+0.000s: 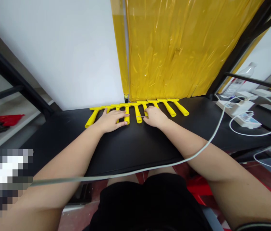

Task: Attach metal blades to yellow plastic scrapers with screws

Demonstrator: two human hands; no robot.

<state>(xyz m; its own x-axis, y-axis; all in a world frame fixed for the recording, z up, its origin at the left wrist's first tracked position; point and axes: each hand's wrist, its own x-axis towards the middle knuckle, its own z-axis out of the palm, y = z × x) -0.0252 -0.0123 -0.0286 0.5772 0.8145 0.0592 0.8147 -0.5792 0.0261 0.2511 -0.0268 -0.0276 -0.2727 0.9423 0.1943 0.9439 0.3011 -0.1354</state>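
Several yellow T-shaped tools with hollow round handles, perhaps scrapers, lie in a row along the back of the black table (121, 150). Their crossbars are at the wall side and their handles point toward me. My left hand (112, 120) lies over the handles left of the middle, its fingers stretched out and apart. Curled fingers of my right hand (156, 116) close around a yellow T-shaped tool (145, 106) right of the middle, hiding part of its handle. Between the hands, another yellow tool (138, 114) shows uncovered. A thin light line runs from it to my right fingertips.
A white cable (150, 167) crosses in front of me, over my right forearm. Right of the hands are a power strip (242, 117) and a plastic bottle (240, 80). A white panel (65, 48) and yellow plastic sheeting (174, 48) stand behind the table, between black frame posts.
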